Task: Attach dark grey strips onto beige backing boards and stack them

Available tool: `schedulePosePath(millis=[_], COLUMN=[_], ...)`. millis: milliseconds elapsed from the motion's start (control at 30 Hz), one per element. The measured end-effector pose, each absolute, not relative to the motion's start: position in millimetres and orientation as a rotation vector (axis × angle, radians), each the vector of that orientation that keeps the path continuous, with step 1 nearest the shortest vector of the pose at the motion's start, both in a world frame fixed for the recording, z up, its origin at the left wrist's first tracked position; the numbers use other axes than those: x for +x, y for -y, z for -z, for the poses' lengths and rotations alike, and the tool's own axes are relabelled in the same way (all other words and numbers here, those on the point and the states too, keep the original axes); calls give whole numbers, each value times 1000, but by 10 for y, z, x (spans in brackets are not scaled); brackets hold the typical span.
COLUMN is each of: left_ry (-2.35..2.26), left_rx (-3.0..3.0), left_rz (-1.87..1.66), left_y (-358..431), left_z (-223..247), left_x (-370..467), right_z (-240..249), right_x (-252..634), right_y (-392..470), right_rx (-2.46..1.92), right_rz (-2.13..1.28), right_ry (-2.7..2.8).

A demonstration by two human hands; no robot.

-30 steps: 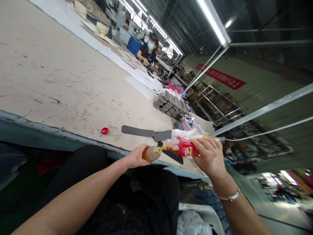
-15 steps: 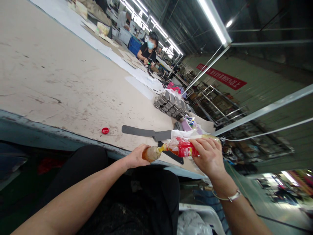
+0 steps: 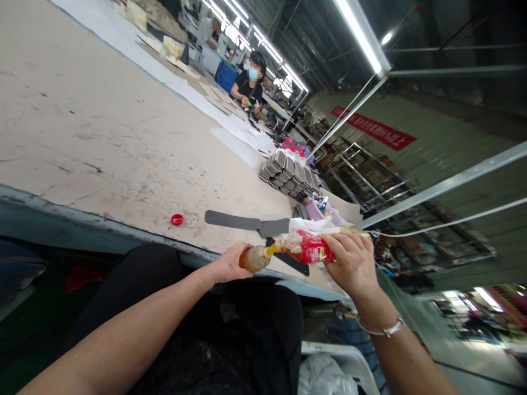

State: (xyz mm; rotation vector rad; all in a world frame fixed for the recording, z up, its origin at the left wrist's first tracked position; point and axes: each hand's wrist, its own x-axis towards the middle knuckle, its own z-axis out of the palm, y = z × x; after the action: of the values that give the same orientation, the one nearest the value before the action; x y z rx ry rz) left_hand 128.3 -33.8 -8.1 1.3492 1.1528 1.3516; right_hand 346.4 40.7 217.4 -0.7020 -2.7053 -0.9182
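Observation:
My left hand (image 3: 231, 263) is closed around a small translucent bottle (image 3: 258, 258) with amber liquid in it, at the table's near edge. My right hand (image 3: 349, 258) grips a larger plastic bottle (image 3: 307, 247) with a red label, tipped nearly on its side. Yellow-amber liquid (image 3: 272, 249) shows where the two bottle mouths meet. On the table to the left lies a red cap (image 3: 177, 219). Behind the bottles are long dark grey strips (image 3: 233, 220), partly covered by the right-hand bottle.
Stacked dark, pale-edged pieces (image 3: 288, 174) stand farther back on the table (image 3: 123, 148). A purple container (image 3: 315, 210) sits beside them. Across the table a masked co-worker (image 3: 250, 88) handles something small. A white bin (image 3: 329, 356) with plastic stands below right.
Both hands keep nearly the same pose, with the bottles mouth to mouth. The red-labelled bottle has shifted very slightly to the right.

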Motion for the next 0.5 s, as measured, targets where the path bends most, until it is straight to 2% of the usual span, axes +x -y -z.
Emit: schedulePosePath(millis=[500], left_ry=[-1177], left_rx=[1396], left_rz=[-1381], left_y=[327], left_z=[84], left_x=[1278], right_z=[-2167], right_x=[3474], right_y=[-386], right_rx=[-706], right_rz=[924], right_ry=[2691])
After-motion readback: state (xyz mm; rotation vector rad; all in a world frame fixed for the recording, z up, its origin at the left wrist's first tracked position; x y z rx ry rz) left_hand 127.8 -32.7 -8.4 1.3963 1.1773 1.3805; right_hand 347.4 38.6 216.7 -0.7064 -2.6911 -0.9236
